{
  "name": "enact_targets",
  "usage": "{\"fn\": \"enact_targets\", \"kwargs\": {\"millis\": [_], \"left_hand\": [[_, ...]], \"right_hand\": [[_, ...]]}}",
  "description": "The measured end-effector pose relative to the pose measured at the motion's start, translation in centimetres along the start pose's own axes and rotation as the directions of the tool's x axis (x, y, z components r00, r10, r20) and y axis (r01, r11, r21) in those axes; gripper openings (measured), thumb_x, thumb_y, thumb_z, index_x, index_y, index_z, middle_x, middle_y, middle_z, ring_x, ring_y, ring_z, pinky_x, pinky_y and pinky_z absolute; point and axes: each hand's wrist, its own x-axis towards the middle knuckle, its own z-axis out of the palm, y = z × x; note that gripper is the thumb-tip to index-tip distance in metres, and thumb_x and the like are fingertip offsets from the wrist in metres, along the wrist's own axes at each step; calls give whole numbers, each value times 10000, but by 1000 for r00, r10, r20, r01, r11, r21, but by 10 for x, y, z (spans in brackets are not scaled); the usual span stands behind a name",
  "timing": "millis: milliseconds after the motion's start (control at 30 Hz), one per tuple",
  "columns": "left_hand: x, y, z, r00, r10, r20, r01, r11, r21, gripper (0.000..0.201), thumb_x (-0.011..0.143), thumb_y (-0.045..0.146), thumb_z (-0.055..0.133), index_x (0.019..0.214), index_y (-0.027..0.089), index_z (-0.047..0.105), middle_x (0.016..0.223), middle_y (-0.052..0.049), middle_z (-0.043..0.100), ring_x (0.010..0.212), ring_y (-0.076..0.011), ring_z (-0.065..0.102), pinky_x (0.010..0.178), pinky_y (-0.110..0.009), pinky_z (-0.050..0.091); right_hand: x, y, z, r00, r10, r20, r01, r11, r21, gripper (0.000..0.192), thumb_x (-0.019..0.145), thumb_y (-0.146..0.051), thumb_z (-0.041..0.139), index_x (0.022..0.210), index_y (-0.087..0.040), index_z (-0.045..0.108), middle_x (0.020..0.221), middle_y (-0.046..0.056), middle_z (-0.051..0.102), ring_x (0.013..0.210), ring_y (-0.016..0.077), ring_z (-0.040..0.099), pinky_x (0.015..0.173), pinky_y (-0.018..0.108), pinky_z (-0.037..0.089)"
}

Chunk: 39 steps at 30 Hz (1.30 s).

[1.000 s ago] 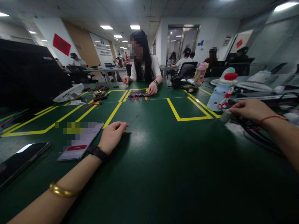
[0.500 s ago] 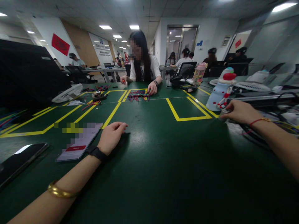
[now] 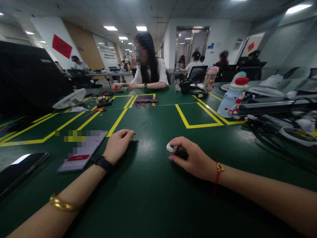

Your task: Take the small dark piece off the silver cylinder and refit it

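**Small grey cylinder, centre of frame**

My right hand (image 3: 195, 160) sits just right of centre, thumb and fingers pinched around a small grey cylinder (image 3: 171, 149) that stands on the green table (image 3: 158, 205) (what it is, I cannot tell). My left hand (image 3: 118, 145) lies left of centre, palm down, fingers loosely curled, holding nothing. Just beside it, further left, a phone (image 3: 83, 151) lies flat with its screen lit. A dark tablet (image 3: 17, 172) sits at the lower left edge. Upper centre, a person across the table, with coloured wires (image 3: 146, 100) nearby.
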Motion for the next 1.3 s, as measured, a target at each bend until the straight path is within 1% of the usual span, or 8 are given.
{"fn": "enact_targets", "kwargs": {"millis": [133, 200, 300, 400, 700, 900, 1167, 1300], "left_hand": [[-13, 27, 4, 987, 141, 81, -140, 990, -14, 376, 811, 485, 464, 948, 202, 670, 896, -39, 676, 802, -198, 597, 707, -293, 428], [-26, 49, 8, 935, 296, 194, -286, 955, -78, 334, 835, 445, 461, 972, 226, 673, 1011, -40, 659, 924, -199, 577, 797, -299, 424], [-45, 77, 14, 819, 458, 344, -424, 889, -174, 271, 852, 400, 477, 965, 260, 679, 1009, -28, 643, 938, -180, 570, 827, -298, 425], [-54, 90, 17, 809, 468, 356, -440, 883, -161, 236, 837, 399, 510, 904, 257, 686, 966, -38, 638, 895, -187, 577, 776, -313, 445], [-56, 97, 14, 784, 489, 382, -455, 872, -181, 162, 830, 333, 526, 836, 249, 665, 959, -28, 620, 875, -174, 570, 753, -305, 448], [-49, 82, 7, 843, 414, 342, -376, 910, -175, 201, 819, 384, 534, 854, 231, 661, 943, -43, 612, 885, -194, 566, 791, -340, 443], [-55, 60, 30, 760, 431, 487, -445, 891, -95, 118, 777, 350, 599, 792, 272, 686, 917, -15, 635, 882, -197, 565, 819, -348, 417], [-53, 61, 23, 768, 398, 501, -379, 914, -145, 186, 773, 385, 596, 885, 262, 681, 955, -25, 647, 886, -196, 579, 809, -333, 430]], "right_hand": [[-2, 2, 2, 999, 41, 5, -41, 996, 79, 376, 745, -273, 637, 1087, -226, 486, 1039, 39, 566, 891, 131, 568, 794, 311, 506], [-2, 2, 3, 999, 44, 6, -44, 989, 142, 441, 720, -266, 668, 1105, -230, 457, 1054, 42, 568, 936, 141, 571, 807, 315, 505], [-3, 4, 5, 998, 63, 12, -65, 970, 235, 522, 686, -258, 705, 1112, -220, 405, 1051, 44, 577, 952, 143, 580, 798, 307, 511], [-3, 5, 6, 996, 81, 24, -84, 959, 269, 533, 672, -270, 718, 1088, -210, 390, 1022, 40, 586, 907, 134, 594, 774, 296, 517], [-3, 5, 3, 998, 37, 55, -50, 968, 247, 545, 667, -298, 721, 1098, -204, 402, 1018, 40, 592, 901, 127, 593, 787, 290, 512], [-5, 4, 2, 998, 40, 45, -48, 980, 191, 494, 693, -259, 676, 1120, -208, 434, 1019, 45, 588, 893, 130, 588, 797, 300, 506], [-6, 0, 1, 998, 11, 58, -16, 997, 80, 412, 719, -278, 637, 1108, -215, 519, 1010, 36, 599, 858, 125, 576, 775, 285, 492], [-4, 0, -4, 997, 32, 64, -38, 995, 95, 392, 720, -301, 636, 1084, -208, 525, 1004, 34, 605, 861, 124, 582, 773, 271, 494]]}}
